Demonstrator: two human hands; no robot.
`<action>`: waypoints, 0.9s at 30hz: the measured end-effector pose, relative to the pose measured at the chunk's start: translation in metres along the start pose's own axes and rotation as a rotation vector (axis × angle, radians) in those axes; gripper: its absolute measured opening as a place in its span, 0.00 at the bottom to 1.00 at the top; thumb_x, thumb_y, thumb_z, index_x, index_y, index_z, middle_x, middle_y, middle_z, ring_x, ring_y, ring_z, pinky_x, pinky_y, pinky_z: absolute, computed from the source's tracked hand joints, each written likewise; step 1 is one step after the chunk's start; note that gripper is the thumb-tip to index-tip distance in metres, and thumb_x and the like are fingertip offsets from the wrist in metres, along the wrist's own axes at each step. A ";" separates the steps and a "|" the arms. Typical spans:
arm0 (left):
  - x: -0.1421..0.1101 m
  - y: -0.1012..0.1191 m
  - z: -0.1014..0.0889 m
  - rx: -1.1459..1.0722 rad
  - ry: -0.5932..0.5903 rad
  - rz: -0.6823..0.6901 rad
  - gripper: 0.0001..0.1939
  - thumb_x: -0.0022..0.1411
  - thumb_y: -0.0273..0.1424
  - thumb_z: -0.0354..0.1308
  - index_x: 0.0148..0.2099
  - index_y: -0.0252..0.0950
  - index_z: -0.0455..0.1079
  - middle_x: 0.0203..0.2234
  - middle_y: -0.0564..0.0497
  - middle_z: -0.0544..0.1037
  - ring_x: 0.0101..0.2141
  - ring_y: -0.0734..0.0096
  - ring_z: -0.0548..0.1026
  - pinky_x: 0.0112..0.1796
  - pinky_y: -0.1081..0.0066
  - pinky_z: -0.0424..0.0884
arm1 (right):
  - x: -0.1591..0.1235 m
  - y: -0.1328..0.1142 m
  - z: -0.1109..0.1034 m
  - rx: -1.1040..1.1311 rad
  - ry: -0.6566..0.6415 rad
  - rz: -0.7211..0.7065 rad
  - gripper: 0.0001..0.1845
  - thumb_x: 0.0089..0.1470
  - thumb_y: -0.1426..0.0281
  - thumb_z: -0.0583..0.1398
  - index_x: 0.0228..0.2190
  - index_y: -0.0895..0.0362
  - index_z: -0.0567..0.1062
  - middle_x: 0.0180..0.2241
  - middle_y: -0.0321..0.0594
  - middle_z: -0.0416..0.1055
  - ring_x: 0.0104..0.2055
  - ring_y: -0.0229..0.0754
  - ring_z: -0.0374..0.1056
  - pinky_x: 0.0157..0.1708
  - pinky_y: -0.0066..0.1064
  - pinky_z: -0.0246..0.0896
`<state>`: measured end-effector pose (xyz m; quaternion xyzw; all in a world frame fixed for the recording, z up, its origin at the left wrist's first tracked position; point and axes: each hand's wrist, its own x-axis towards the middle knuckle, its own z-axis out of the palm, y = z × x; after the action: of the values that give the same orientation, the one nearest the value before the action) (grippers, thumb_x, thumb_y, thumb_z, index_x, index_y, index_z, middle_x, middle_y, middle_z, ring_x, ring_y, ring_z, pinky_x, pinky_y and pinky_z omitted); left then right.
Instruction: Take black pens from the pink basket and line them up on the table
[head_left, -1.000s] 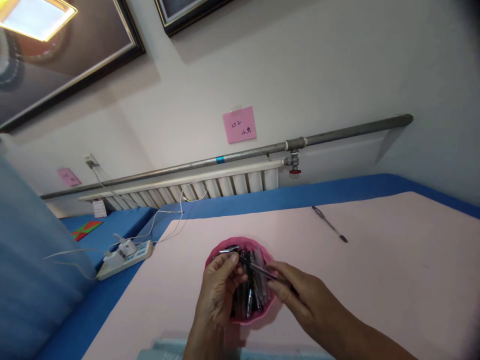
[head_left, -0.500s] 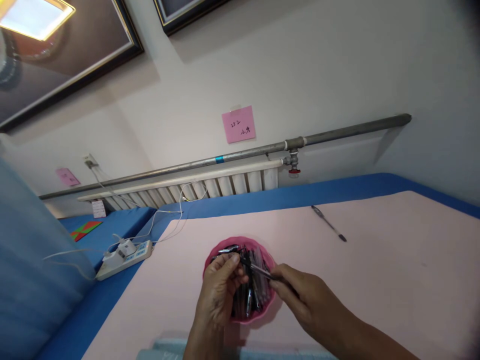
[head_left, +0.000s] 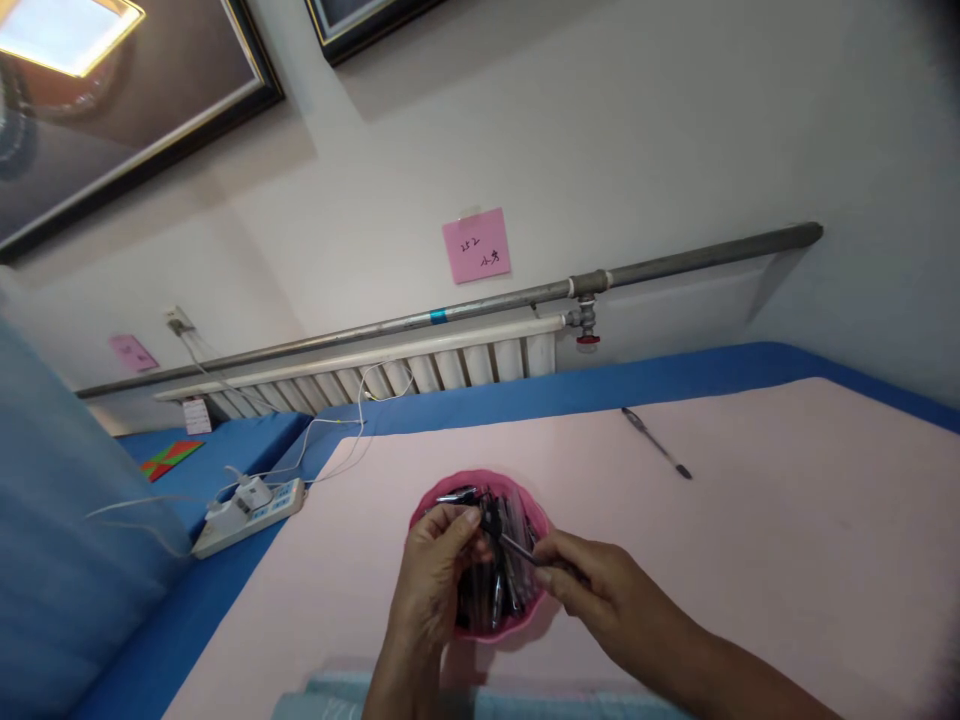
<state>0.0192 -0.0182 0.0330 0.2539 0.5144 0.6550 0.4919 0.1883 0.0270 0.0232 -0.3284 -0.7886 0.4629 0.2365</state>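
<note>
Both hands meet over a pink scalloped bowl (head_left: pixel 504 634) that is filled with several black and clear pens (head_left: pixel 496 590). My left hand (head_left: pixel 431 570) pinches the black cap end (head_left: pixel 491 522) of a pen between thumb and fingertips. From the right, my right hand (head_left: pixel 592 580) grips the barrel of that same pen (head_left: pixel 517 547), its fingers closed round it. The slim pen slants down to the right between the two hands. Whether cap and barrel are fully joined is hard to see. Another pen (head_left: pixel 656 443) lies alone on the pink sheet, right of the bowl.
A pink sheet (head_left: pixel 315 570) covers the blue tabletop (head_left: pixel 660 378). At left are a power strip (head_left: pixel 251 518) with plugs and white cords (head_left: pixel 330 422), and a blue curtain (head_left: pixel 67 560). Light blue cloth (head_left: pixel 540 706) lies at the near edge. Behind runs a radiator (head_left: pixel 450 370) below a pipe (head_left: pixel 510 302).
My right hand has shifted slightly left, closer to my left hand, and less of the pen shows between them. The bowl and the lone pen stay in place.
</note>
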 end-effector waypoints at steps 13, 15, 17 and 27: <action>0.009 0.013 -0.050 1.105 0.258 0.204 0.07 0.50 0.33 0.53 0.28 0.37 0.70 0.23 0.51 0.75 0.27 0.68 0.71 0.29 0.72 0.61 | 0.021 0.014 -0.028 0.449 0.115 0.283 0.09 0.46 0.64 0.58 0.26 0.57 0.66 0.14 0.27 0.58 0.15 0.30 0.52 0.15 0.23 0.44; 0.004 0.012 -0.041 1.341 0.177 0.145 0.05 0.49 0.31 0.53 0.26 0.37 0.69 0.23 0.50 0.75 0.26 0.68 0.70 0.28 0.72 0.59 | 0.021 0.014 -0.026 0.446 0.101 0.280 0.08 0.46 0.64 0.57 0.25 0.57 0.66 0.14 0.27 0.59 0.15 0.30 0.53 0.14 0.23 0.44; -0.002 0.013 -0.032 1.544 0.139 0.114 0.03 0.46 0.29 0.54 0.26 0.36 0.69 0.25 0.48 0.75 0.27 0.66 0.70 0.28 0.71 0.57 | 0.021 0.018 -0.025 0.447 0.098 0.277 0.08 0.46 0.65 0.57 0.26 0.57 0.66 0.14 0.27 0.60 0.15 0.30 0.55 0.14 0.23 0.45; -0.007 0.012 -0.030 1.437 0.113 0.079 0.05 0.45 0.25 0.52 0.22 0.36 0.69 0.20 0.47 0.73 0.25 0.64 0.70 0.27 0.70 0.55 | 0.021 0.023 -0.022 0.387 0.116 0.256 0.06 0.48 0.66 0.55 0.27 0.56 0.66 0.14 0.27 0.59 0.14 0.30 0.53 0.13 0.22 0.45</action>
<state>-0.0076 -0.0374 0.0354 0.4988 0.8332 0.1842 0.1522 0.1958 0.0638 0.0147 -0.4003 -0.6224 0.6119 0.2793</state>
